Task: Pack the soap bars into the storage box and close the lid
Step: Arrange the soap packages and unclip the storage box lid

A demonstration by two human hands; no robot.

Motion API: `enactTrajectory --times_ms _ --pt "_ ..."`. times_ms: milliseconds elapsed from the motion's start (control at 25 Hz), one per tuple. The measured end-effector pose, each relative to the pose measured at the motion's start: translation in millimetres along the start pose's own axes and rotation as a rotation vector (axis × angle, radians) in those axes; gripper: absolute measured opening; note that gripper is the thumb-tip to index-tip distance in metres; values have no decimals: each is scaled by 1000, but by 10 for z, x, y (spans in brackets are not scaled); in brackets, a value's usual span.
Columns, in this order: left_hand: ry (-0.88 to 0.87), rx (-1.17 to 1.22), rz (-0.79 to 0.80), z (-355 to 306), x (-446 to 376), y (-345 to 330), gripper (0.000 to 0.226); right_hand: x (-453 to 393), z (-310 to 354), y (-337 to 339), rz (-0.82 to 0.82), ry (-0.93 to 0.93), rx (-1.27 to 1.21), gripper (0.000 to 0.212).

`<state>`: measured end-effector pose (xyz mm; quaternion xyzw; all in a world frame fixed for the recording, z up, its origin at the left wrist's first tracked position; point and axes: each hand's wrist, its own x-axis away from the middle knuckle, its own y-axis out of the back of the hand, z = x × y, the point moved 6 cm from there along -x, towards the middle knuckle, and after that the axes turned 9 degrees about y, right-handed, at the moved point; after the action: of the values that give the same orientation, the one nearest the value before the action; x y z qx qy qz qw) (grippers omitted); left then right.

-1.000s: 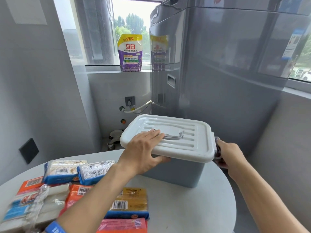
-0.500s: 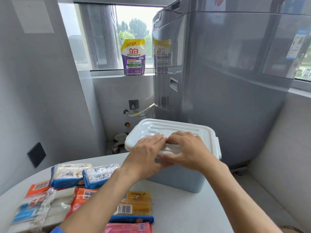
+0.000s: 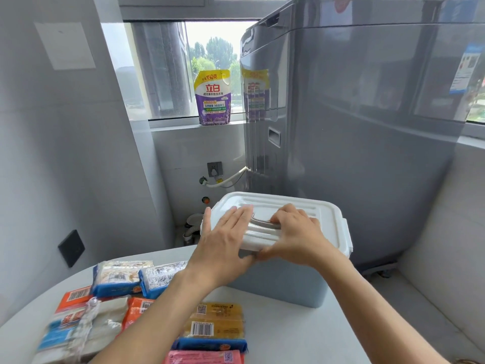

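Clearly, nothing is packed yet: the wrapped soap bars (image 3: pixel 126 308), in blue, orange, yellow and pink packets, are lying in a loose group at the left and near side of the pale round table (image 3: pixel 301 334). Moving to the right, the left hand (image 3: pixel 225 240) is resting flat on the white ribbed plastic lid (image 3: pixel 322 214), fingers spread, with its thumb at the lid's front edge. The lid is sitting on the grey-blue plastic storage box (image 3: pixel 286 285), which is standing on the far part of the table, in front of a tall grey washing machine (image 3: pixel 367 127). The right hand (image 3: pixel 296 237) is curling its fingers onto the grey recessed handle (image 3: pixel 262 224) in the middle of the lid, thumb at the front rim. I think the lid is about to be lifted. If one side clip is catching, the light box could be lifting too, or sliding toward the table's right edge, which is near it.
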<state>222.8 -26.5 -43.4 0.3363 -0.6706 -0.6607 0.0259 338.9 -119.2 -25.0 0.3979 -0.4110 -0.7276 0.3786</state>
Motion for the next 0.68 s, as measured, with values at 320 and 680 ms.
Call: enactTrajectory --times_ms 320,680 --pt "-68 14 -45 -276 197 -72 79 384 -623 732 -511 -246 -395 74" --pt "-2 -237 -260 135 -58 333 22 642 -1193 455 -386 -317 -445 68"
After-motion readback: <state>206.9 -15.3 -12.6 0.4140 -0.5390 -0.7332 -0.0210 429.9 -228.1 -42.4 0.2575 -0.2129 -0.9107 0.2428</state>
